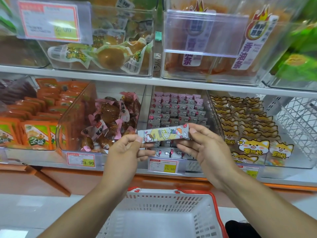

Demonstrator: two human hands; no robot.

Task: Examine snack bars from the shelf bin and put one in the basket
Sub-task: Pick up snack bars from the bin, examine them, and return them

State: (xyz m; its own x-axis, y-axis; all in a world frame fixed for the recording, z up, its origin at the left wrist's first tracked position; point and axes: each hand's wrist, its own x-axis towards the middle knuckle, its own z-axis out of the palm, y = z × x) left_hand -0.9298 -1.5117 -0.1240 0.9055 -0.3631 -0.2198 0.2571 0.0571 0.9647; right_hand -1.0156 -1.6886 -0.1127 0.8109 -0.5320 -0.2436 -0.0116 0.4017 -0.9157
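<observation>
A long snack bar (163, 133) in a grey and yellow cartoon wrapper is held level in front of the shelf. My left hand (127, 150) pinches its left end and my right hand (204, 145) pinches its right end. Right behind it a clear shelf bin (214, 115) holds several rows of the same bars with pink and grey wrappers. Below my arms stands a white basket (171, 200) with red handles; its visible inside is bare.
Neighbouring bins hold brown wrapped snacks (109, 121) on the left and fox-printed packs (247, 127) on the right. Orange packets (37, 121) fill the far left. Price tags (163, 165) line the shelf edge. A white wire rack (298, 121) hangs at the far right.
</observation>
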